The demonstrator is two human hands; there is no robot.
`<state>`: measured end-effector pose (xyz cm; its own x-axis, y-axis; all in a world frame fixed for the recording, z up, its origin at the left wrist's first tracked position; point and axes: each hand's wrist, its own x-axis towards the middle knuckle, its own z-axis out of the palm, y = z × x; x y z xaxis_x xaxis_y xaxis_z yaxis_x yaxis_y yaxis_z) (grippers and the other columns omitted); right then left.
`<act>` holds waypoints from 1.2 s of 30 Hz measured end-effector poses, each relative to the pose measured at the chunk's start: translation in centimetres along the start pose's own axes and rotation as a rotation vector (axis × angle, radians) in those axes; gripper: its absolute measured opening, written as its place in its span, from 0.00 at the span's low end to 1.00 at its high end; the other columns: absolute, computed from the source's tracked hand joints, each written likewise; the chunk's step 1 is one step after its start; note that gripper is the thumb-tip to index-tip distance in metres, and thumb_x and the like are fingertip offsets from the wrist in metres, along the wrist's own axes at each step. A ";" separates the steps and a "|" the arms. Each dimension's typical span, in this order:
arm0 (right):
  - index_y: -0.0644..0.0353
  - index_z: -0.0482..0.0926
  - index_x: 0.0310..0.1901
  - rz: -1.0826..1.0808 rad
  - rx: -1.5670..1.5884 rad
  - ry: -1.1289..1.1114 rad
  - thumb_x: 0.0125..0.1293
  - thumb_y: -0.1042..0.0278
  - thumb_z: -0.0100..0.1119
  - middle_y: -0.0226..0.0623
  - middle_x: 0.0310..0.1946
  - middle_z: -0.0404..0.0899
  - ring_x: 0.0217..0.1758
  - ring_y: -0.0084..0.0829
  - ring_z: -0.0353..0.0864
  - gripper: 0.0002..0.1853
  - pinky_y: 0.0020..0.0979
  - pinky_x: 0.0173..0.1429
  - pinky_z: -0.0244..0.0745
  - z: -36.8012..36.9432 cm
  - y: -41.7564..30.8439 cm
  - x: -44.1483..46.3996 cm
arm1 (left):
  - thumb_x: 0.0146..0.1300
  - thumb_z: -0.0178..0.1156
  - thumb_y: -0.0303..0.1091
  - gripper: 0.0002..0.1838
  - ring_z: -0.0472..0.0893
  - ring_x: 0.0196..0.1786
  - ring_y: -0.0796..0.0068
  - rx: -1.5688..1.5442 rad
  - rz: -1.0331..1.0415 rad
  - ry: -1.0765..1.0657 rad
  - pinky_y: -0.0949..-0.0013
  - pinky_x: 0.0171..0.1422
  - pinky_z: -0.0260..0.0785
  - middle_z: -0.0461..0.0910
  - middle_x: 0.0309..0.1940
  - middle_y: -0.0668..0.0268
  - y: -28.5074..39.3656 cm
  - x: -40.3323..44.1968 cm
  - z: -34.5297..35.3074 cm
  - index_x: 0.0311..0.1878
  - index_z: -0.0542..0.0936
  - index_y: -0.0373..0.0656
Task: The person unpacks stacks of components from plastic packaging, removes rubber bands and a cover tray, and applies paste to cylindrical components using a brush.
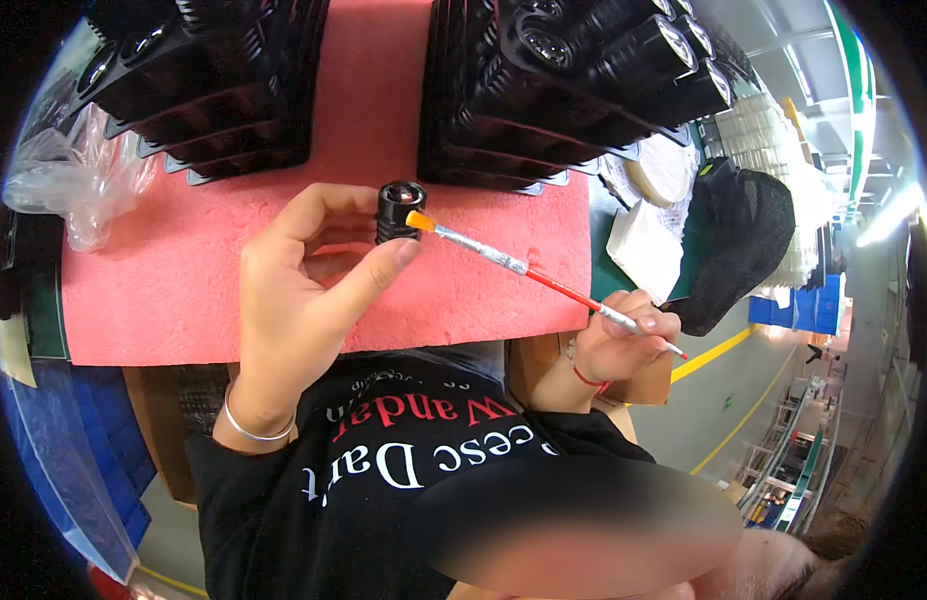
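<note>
My left hand (309,275) is closed around a short black ribbed flashlight head (400,205), pinched between thumb and fingers with its round glassy end facing up. Its lower part is partly hidden by my thumb. My right hand (634,335) grips a thin paintbrush (554,283) near the rear of its red and silver handle. The brush's orange bristles reach the side of the flashlight head, just under its rim, and appear to touch it. Both hands are above the near part of a pink foam mat (484,290).
Stacked black trays (234,120) stand at the back left. Another tray stack (514,130) at the back right carries black flashlights (644,50). A clear plastic bag (84,180) lies left. White wipes (646,250) and a black mesh-like item (739,240) are on the right.
</note>
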<state>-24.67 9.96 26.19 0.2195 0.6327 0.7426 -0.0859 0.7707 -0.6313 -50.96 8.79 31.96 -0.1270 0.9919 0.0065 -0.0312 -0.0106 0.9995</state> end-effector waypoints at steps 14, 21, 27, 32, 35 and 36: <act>0.60 0.70 0.32 0.033 -0.056 0.029 0.70 0.56 0.50 0.31 0.16 0.68 0.19 0.19 0.63 0.16 0.19 0.23 0.54 0.6 -0.3 0.2 | 0.59 0.63 0.25 0.15 0.81 0.44 0.77 -0.083 -0.001 -0.052 0.75 0.49 0.74 0.81 0.41 0.61 0.2 -0.3 -0.3 0.49 0.76 0.31; 0.60 0.70 0.33 0.026 -0.042 0.026 0.70 0.58 0.52 0.32 0.18 0.70 0.23 0.20 0.65 0.14 0.20 0.25 0.56 0.3 -0.1 0.1 | 0.60 0.63 0.26 0.15 0.80 0.43 0.78 -0.129 -0.015 -0.060 0.75 0.49 0.73 0.81 0.39 0.62 0.3 -0.3 -0.6 0.48 0.76 0.31; 0.59 0.68 0.33 0.045 0.072 0.015 0.65 0.58 0.58 0.34 0.15 0.70 0.18 0.24 0.65 0.14 0.23 0.22 0.57 -0.5 -0.1 0.1 | 0.57 0.65 0.27 0.14 0.79 0.40 0.80 -0.083 0.022 -0.051 0.76 0.48 0.72 0.82 0.37 0.64 0.1 -0.3 -0.6 0.45 0.77 0.32; 0.60 0.69 0.33 0.034 0.068 -0.010 0.63 0.59 0.60 0.36 0.16 0.72 0.20 0.26 0.67 0.14 0.24 0.23 0.61 -0.5 -0.1 0.2 | 0.56 0.66 0.28 0.14 0.78 0.38 0.81 -0.078 0.021 -0.044 0.77 0.47 0.71 0.81 0.36 0.65 0.1 -0.2 -0.5 0.43 0.78 0.33; 0.60 0.69 0.35 0.034 0.083 -0.079 0.64 0.61 0.58 0.39 0.21 0.73 0.24 0.27 0.68 0.12 0.24 0.27 0.62 -0.6 -0.2 0.4 | 0.56 0.66 0.29 0.13 0.77 0.38 0.82 -0.035 0.049 -0.048 0.77 0.47 0.71 0.81 0.35 0.66 0.0 -0.2 -0.6 0.43 0.78 0.33; 0.61 0.68 0.37 0.033 0.111 -0.148 0.65 0.63 0.55 0.41 0.25 0.74 0.28 0.27 0.69 0.11 0.23 0.31 0.62 -0.7 -0.2 0.4 | 0.56 0.66 0.29 0.14 0.77 0.38 0.82 -0.036 0.040 -0.044 0.77 0.47 0.71 0.81 0.35 0.66 0.0 -0.2 -0.6 0.42 0.78 0.33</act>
<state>-23.88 10.02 26.43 0.0702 0.6555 0.7519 -0.1987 0.7479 -0.6334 -51.53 8.49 31.95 -0.0852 0.9952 0.0484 -0.0622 -0.0538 0.9966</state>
